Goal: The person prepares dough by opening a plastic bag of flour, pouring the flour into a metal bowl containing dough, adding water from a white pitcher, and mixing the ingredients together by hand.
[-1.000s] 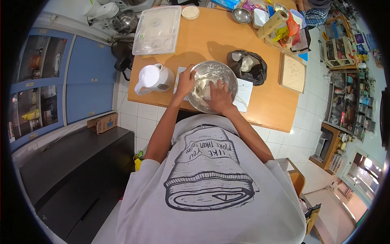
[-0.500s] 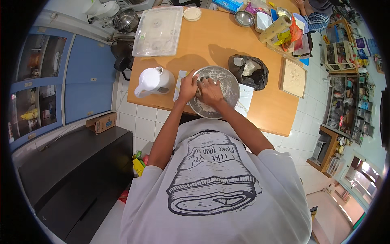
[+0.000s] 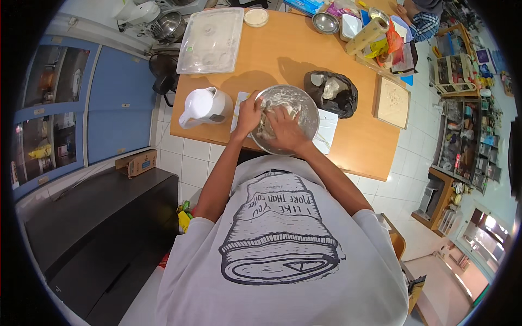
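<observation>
Left hand [image 3: 249, 115] grips a round, silver metal bowl [image 3: 309, 122]; right hand [image 3: 288, 130], newly fanned wider, covers more pale, floury dough [image 3: 292, 111].

Shiny metal mixing bowl [image 3: 310, 117], rough dough [image 3: 292, 111], smooth wood-look tabletop [image 3: 272, 46], glossy plastic jug [image 3: 204, 106], crinkled plastic bag [image 3: 346, 103], matt cloth T-shirt [image 3: 285, 233]

Tan table [image 3: 361, 149], upper centre of frame. On it: clear lidded box [image 3: 211, 42], upper left; white jug [image 3: 200, 104], left of centre; flat white panel [image 3: 327, 132] under steel bowl [image 3: 311, 118], centre; black bag [image 3: 349, 99], right of centre.
</observation>
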`<control>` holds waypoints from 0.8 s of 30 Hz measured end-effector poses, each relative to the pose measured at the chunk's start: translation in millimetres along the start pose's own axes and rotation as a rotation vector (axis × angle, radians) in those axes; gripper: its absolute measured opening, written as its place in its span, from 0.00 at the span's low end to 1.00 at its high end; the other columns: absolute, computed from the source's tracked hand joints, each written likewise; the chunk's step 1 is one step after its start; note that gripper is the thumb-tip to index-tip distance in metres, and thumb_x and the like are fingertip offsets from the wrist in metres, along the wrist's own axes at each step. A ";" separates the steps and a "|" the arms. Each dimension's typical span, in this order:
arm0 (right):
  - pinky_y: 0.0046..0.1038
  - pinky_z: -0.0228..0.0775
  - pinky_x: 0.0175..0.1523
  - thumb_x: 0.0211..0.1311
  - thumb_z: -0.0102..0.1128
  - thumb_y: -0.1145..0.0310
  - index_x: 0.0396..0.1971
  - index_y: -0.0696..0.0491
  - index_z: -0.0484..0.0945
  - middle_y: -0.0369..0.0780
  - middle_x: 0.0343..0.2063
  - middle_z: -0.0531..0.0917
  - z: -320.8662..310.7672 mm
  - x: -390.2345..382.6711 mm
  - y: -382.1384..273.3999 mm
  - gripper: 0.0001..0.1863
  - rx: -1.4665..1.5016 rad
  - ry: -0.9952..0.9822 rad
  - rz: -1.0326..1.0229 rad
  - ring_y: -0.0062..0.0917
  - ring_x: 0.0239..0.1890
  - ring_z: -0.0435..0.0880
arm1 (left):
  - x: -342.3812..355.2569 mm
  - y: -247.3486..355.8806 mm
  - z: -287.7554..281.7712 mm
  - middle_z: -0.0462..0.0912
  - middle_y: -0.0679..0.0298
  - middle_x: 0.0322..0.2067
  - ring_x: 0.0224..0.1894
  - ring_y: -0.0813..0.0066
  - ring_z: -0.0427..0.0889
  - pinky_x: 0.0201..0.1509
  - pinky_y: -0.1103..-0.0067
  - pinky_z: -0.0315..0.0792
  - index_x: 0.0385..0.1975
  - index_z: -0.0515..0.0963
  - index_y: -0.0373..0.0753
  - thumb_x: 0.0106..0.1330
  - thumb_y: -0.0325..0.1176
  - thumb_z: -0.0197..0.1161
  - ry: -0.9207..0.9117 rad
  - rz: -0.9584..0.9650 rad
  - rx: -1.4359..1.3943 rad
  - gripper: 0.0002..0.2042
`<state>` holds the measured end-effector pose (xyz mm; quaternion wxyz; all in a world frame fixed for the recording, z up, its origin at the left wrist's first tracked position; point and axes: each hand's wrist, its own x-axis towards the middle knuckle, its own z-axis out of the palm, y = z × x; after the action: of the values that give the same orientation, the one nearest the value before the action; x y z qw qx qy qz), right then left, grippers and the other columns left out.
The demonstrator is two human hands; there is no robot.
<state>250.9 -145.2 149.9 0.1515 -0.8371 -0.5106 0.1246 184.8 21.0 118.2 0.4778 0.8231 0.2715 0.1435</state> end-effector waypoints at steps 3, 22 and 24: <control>0.74 0.60 0.66 0.51 0.76 0.56 0.67 0.49 0.69 0.47 0.66 0.70 -19.0 -10.9 -1.6 0.43 0.019 -0.213 -0.050 0.44 0.71 0.66 | -2.7 0.6 0.0 0.74 0.43 0.21 0.22 0.46 0.77 0.28 0.63 0.68 0.48 0.78 0.35 0.77 0.30 0.57 0.010 0.004 0.049 0.07; 0.43 0.82 0.47 0.56 0.63 0.57 0.30 0.55 0.89 0.47 0.32 0.90 39.4 35.8 18.3 0.16 0.035 -0.390 -0.109 0.41 0.39 0.90 | 3.9 1.9 -2.1 0.74 0.41 0.22 0.24 0.40 0.76 0.29 0.60 0.68 0.45 0.76 0.34 0.77 0.29 0.57 0.005 -0.005 0.004 0.06; 0.43 0.82 0.46 0.55 0.64 0.57 0.27 0.56 0.89 0.48 0.31 0.90 34.8 44.2 16.6 0.16 0.004 -0.373 -0.113 0.43 0.35 0.91 | 3.9 2.0 -1.3 0.74 0.41 0.22 0.25 0.40 0.77 0.29 0.60 0.68 0.45 0.76 0.34 0.76 0.29 0.57 0.011 -0.008 -0.008 0.06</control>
<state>271.6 -108.5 109.1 0.0628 -0.7693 -0.5758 0.2698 187.9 23.4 120.5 0.4802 0.8191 0.2771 0.1473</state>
